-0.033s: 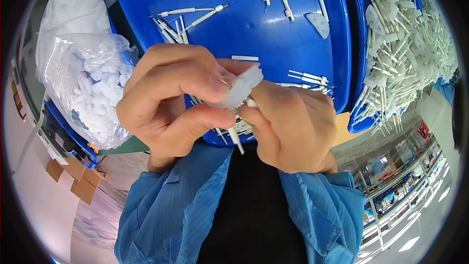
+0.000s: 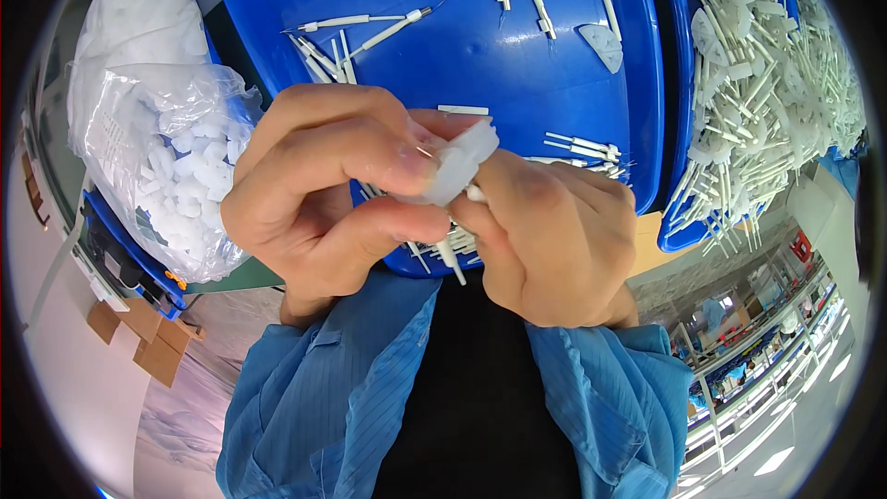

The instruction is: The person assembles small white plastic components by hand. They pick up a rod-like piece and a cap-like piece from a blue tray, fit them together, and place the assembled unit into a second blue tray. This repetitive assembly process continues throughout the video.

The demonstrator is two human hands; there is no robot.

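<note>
At the far left of the frame, a pale floor point(image 2: 88, 379) curves along the fisheye rim, with torn brown cardboard point(image 2: 159, 358) at lower left. In the upper left, a clear plastic bag point(image 2: 103, 125) bulges with small white pieces; below it, a strip of dark green tabletop point(image 2: 242, 278) shows.

Left of centre, the left hand point(image 2: 323, 176) rises from a blue striped sleeve point(image 2: 319, 397), its thumb and fingers pinched on a translucent white plastic piece point(image 2: 465, 159) at mid-frame. Under its thumb, a white rod point(image 2: 452, 259) slants down.

Behind both hands, a large blue tray point(image 2: 471, 60) fills the upper centre, with slim white rods scattered in loose groups and one pale wedge point(image 2: 602, 47) near its right side.

Right of centre, the right hand point(image 2: 559, 245) is curled, thumb and forefinger closed on a small white stub point(image 2: 475, 193) against the plastic piece; its other fingertips are hidden.

Past a tan edge point(image 2: 649, 242), a blue bin point(image 2: 681, 106) at upper right is heaped with white rods and wedges. At lower right, the room opens onto crowded metal shelving point(image 2: 739, 371) and a grey floor streaked with bright light.
</note>
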